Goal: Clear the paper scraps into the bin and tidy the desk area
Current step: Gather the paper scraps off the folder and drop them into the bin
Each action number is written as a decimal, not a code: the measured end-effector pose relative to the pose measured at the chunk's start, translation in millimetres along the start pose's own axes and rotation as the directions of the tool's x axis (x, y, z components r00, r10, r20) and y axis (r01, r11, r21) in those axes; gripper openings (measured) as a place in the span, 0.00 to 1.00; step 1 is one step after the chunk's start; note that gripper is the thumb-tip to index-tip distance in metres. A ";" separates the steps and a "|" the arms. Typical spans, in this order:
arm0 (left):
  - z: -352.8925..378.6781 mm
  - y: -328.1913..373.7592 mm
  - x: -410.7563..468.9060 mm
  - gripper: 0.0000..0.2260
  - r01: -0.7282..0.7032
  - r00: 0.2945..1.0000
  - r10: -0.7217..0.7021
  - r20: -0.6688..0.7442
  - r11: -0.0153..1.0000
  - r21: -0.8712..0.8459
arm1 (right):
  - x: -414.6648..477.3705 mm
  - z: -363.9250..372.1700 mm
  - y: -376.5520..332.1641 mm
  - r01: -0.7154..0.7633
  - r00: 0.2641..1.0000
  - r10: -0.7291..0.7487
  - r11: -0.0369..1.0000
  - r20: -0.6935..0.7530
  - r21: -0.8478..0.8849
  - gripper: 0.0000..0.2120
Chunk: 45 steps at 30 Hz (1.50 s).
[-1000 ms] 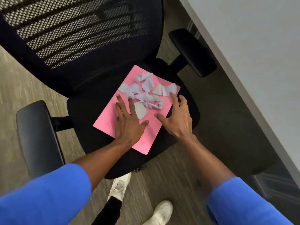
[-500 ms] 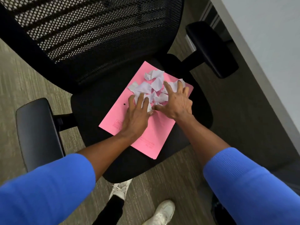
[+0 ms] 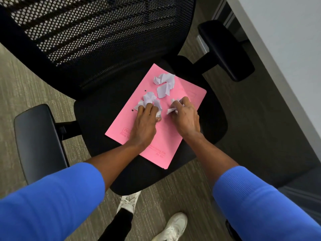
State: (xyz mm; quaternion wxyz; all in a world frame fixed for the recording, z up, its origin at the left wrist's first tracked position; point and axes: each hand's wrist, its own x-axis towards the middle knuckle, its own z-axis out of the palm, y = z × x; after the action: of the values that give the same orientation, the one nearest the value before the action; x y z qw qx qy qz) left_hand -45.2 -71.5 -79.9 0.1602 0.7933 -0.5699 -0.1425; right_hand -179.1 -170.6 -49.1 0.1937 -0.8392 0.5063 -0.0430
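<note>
Head view shows paper scraps (image 3: 164,85) lying on a pink folder (image 3: 166,136) on the chair seat (image 3: 97,122). Left hand (image 3: 145,124) and right hand (image 3: 185,117) each close fingers around crumpled scraps. Light, soft pieces; best bunched together from above.

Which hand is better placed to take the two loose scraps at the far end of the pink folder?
Probably the right hand: the loose scraps lie nearer its fingers.
</note>
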 end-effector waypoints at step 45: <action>135.0 270.5 -243.6 0.03 -0.129 0.953 0.231 0.198 0.897 -0.424 | -432.5 7.8 208.9 -0.663 0.481 0.877 0.365 -0.002 0.653 0.07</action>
State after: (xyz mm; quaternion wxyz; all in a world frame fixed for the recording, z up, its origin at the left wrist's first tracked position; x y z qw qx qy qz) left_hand -408.0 66.6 -79.2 0.2628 0.6626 -0.6145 -0.3380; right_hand -560.2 120.3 -79.6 0.3377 -0.3695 0.8307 -0.2436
